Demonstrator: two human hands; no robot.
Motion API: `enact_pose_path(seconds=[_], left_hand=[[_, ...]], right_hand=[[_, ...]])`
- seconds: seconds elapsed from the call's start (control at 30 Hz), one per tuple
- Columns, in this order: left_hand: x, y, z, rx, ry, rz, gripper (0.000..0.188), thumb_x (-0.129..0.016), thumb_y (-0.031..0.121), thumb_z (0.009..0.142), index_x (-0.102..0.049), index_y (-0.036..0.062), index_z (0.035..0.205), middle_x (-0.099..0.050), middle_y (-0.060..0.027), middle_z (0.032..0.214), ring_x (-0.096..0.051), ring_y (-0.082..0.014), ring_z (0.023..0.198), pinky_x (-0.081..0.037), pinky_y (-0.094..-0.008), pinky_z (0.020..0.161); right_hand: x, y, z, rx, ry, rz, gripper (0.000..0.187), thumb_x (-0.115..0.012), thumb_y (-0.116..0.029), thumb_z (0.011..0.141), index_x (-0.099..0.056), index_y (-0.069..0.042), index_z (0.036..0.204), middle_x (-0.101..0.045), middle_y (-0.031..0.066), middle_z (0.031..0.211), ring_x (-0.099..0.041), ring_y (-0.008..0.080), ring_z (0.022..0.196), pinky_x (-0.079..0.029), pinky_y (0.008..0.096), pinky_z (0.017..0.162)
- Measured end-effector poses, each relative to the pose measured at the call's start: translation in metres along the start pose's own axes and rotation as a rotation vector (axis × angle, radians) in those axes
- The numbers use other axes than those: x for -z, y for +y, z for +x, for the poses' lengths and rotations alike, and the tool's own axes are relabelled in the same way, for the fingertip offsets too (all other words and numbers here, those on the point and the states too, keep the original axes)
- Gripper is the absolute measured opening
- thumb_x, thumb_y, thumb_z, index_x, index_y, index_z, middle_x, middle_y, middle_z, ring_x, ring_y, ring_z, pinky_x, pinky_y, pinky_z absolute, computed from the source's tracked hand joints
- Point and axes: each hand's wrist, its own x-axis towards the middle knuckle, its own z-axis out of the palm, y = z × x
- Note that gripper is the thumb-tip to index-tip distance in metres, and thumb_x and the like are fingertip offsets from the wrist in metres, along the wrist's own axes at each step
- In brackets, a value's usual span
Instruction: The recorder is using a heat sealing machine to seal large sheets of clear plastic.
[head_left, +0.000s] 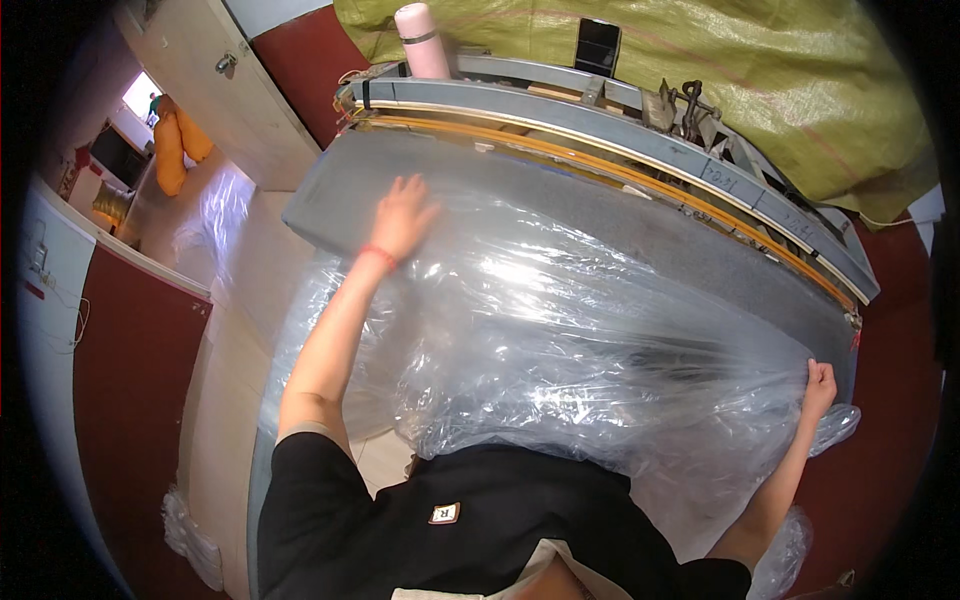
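The left hand [402, 215] lies flat, fingers spread, on the clear crinkled plastic sheet [560, 330] covering the grey felt-topped desk [700, 255]. The right hand [819, 382] has its grip clamped on the sheet's far right edge, pulling it taut.

Clear plastic sheet [560, 330] – large, thin, glossy, heavily wrinkled, glare patches across it. Spread over a grey felt-topped table [690, 250], covering most of the near side; far strip of the grey top left bare. Left part lies flat, pressed down near its far-left edge. Right end gathered into a bunch – pulled taut, creases fanning from that point. Near edge hangs off the table's front, crumpled and billowy.
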Motion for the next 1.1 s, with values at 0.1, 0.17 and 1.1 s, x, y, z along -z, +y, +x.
enact_pose_path(seconds=[0.1,0.17,1.1], left_hand=[[0.004,0.019,0.004,-0.001,-0.118,0.161,0.058,-0.046,0.047,0.082,-0.039,0.0089,0.126,-0.026,-0.0123,0.137,-0.019,-0.0335,0.127,-0.023,-0.0516,0.096],[0.003,0.021,0.005,-0.019,-0.087,0.167,0.055,-0.045,0.047,0.082,-0.042,0.0099,0.124,-0.029,-0.0121,0.135,-0.02,-0.0333,0.127,-0.024,-0.0505,0.096],[-0.054,0.001,0.132,0.455,0.627,-0.531,0.02,-0.045,0.019,0.083,-0.049,0.0004,0.078,-0.055,-0.0184,0.075,-0.055,-0.0305,0.071,-0.043,-0.037,0.066]], right_hand=[[0.0,0.002,-0.002,0.01,0.022,-0.017,0.029,-0.06,-0.023,0.08,-0.046,-0.001,0.067,-0.038,0.0027,0.056,-0.035,0.011,0.054,-0.036,0.0263,0.052],[0.0,-0.001,-0.002,0.006,0.018,-0.017,0.03,-0.06,-0.023,0.08,-0.046,-0.001,0.066,-0.038,0.0029,0.056,-0.035,0.0112,0.054,-0.036,0.0264,0.052],[-0.12,0.001,0.113,-0.119,0.39,0.339,0.02,-0.056,-0.022,0.083,-0.057,-0.002,0.081,-0.055,0.0028,0.071,-0.049,0.0097,0.063,-0.041,0.0241,0.062]])
